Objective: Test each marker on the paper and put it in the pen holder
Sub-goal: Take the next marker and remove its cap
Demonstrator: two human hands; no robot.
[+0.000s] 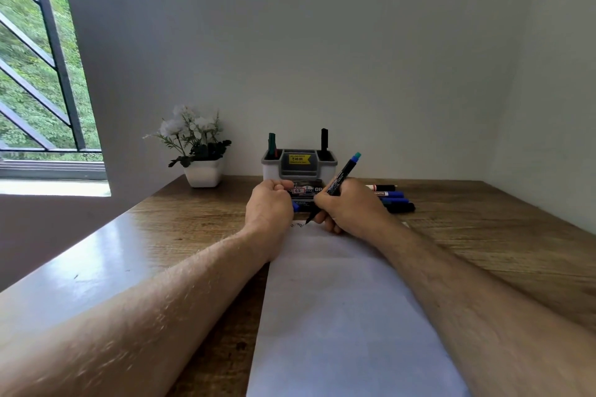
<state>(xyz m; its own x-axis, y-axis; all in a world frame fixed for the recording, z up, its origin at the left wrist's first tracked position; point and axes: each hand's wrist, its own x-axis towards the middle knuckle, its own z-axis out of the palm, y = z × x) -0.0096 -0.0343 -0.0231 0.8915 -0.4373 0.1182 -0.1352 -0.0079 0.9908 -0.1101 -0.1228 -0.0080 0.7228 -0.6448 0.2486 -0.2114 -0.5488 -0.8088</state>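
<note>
The right hand [346,208] holds a marker [335,186] in a writing grip, its tip down on the paper [338,300] toward the far edge of the desk [483,235]. The marker's long axis leans, with the blue end up and to the right. The left hand [269,206] pinches something blue, perhaps the cap. If the paper slips, the line may smear.

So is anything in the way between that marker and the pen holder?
A little. The marker box sits right in front of the pen holder, between it and the marker in the right hand. The holder's top is open, so lifting over the box should likely work.
</note>
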